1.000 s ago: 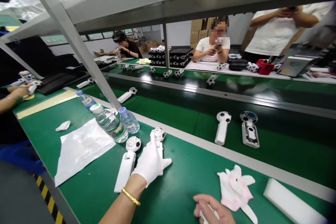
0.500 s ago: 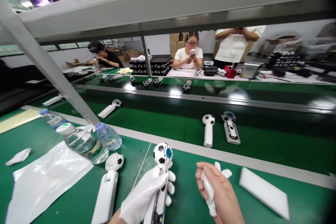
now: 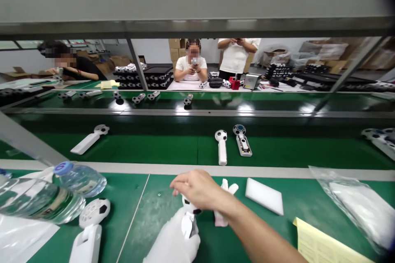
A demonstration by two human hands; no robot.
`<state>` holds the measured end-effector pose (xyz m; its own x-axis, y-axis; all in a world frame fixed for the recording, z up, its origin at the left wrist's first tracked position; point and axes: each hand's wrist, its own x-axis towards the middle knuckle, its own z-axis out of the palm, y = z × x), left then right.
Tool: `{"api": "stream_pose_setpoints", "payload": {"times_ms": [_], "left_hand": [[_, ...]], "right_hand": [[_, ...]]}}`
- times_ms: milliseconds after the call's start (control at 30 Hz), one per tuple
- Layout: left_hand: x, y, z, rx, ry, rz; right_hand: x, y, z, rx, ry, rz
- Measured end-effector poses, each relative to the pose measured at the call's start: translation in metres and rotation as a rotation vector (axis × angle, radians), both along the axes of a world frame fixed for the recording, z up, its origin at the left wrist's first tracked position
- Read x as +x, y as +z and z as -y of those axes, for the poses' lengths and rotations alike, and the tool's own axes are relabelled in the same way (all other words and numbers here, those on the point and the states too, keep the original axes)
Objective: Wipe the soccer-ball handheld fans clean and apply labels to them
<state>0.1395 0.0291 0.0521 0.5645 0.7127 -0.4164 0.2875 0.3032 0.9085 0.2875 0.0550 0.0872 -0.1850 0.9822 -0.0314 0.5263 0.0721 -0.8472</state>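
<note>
My left hand, in a white glove, is closed round the handle of a handheld fan with a black-and-white football-patterned head. My bare right hand lies across the top of that head, its fingers bent over the far left side. Palm and fingers hide much of the head, so the exact contact is hard to see. Beside my right wrist a loose white glove rests on the green table. Another football fan lies to the left of my gloved hand.
Water bottles stand or lie at left near a plastic sheet. A white block, a yellow paper and a plastic bag lie at right. Several fans lie on the green conveyor. Co-workers are opposite.
My right hand has let go of the white glove, now on the table, and moved left onto the fan head. The fan has tilted in my left hand. The view has swung right.
</note>
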Motion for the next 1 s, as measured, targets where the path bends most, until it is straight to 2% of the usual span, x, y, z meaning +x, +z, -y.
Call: {"api": "stream_pose_setpoints", "payload": {"times_ms": [67, 100, 133, 200, 233, 300, 367, 400, 467, 500, 567, 633, 700, 767, 833, 867, 933, 1000], "left_hand": [[-0.001, -0.002, -0.001, -0.118, -0.086, 0.049], [-0.001, -0.003, -0.001, -0.18, -0.117, 0.077], [-0.001, -0.003, -0.001, -0.234, -0.13, 0.104], [-0.002, -0.005, -0.002, -0.33, -0.108, 0.152], [-0.003, -0.005, -0.002, -0.369, -0.081, 0.172], [-0.005, -0.005, -0.001, -0.432, -0.028, 0.201], [-0.007, -0.004, 0.002, -0.479, 0.008, 0.222], [-0.007, -0.004, 0.004, -0.498, 0.021, 0.23], [-0.004, -0.006, 0.009, -0.535, 0.039, 0.243], [-0.002, -0.008, 0.012, -0.551, 0.047, 0.249], [0.002, -0.013, 0.018, -0.575, 0.098, 0.246], [0.005, -0.018, 0.021, -0.587, 0.18, 0.209], [0.006, -0.022, 0.021, -0.585, 0.229, 0.185], [0.006, -0.025, 0.017, -0.611, 0.174, 0.201], [0.005, -0.029, 0.013, -0.649, 0.104, 0.229], [0.005, -0.031, 0.011, -0.664, 0.083, 0.23], [0.006, -0.034, 0.01, -0.669, 0.082, 0.219], [0.007, -0.038, 0.012, -0.665, 0.081, 0.201]], "right_hand": [[0.017, -0.002, -0.004, -0.273, 0.151, -0.431], [0.021, -0.005, -0.005, -0.351, 0.195, -0.625], [0.023, -0.009, -0.004, -0.369, 0.185, -0.783], [0.015, -0.021, 0.003, -0.219, 0.0, -0.942], [0.008, -0.026, 0.008, -0.08, -0.133, -0.922], [-0.01, -0.036, 0.019, 0.241, -0.335, -0.702], [-0.023, -0.044, 0.028, 0.47, -0.369, -0.393], [-0.025, -0.047, 0.03, 0.517, -0.342, -0.279], [-0.018, -0.053, 0.033, 0.5, -0.33, -0.231], [-0.009, -0.056, 0.034, 0.463, -0.379, -0.264], [0.016, -0.06, 0.041, 0.388, -0.552, -0.288], [0.042, -0.064, 0.054, 0.325, -0.685, -0.123], [0.06, -0.069, 0.072, 0.221, -0.669, 0.175], [0.068, -0.08, 0.089, 0.083, -0.583, 0.43], [0.067, -0.093, 0.101, 0.003, -0.521, 0.56], [0.065, -0.099, 0.104, 0.004, -0.513, 0.57], [0.063, -0.106, 0.103, 0.036, -0.555, 0.46], [0.063, -0.102, 0.096, 0.034, -0.618, 0.282]]}}
